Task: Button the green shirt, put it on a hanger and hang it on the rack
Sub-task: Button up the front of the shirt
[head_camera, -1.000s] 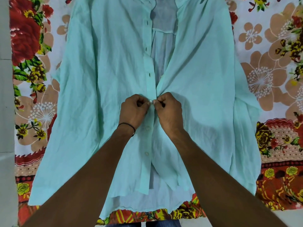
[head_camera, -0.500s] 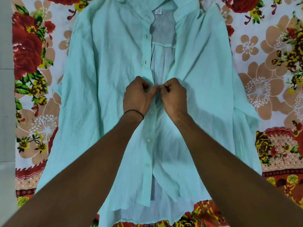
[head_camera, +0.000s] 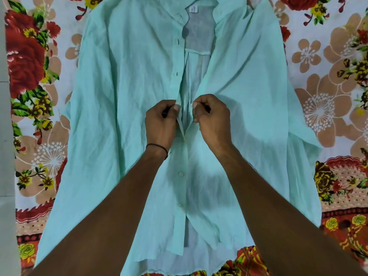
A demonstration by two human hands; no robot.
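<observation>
Pale green and creased, the shirt (head_camera: pixel 119 96) lies spread front-up on a flower-printed sheet (head_camera: pixel 318 106), its collar and white label (head_camera: pixel 193 9) at the far end. The left hand (head_camera: pixel 160 124), a black band (head_camera: pixel 157 146) at its wrist, pinches the buttonhole edge; the right hand (head_camera: pixel 212 120) pinches the opposite edge, a narrow gap between them. Below them a button (head_camera: pixel 180 173) sits fastened. Both forearms cover much of the lower front. A pale grey strip (head_camera: pixel 7 176) borders the sheet at left.
</observation>
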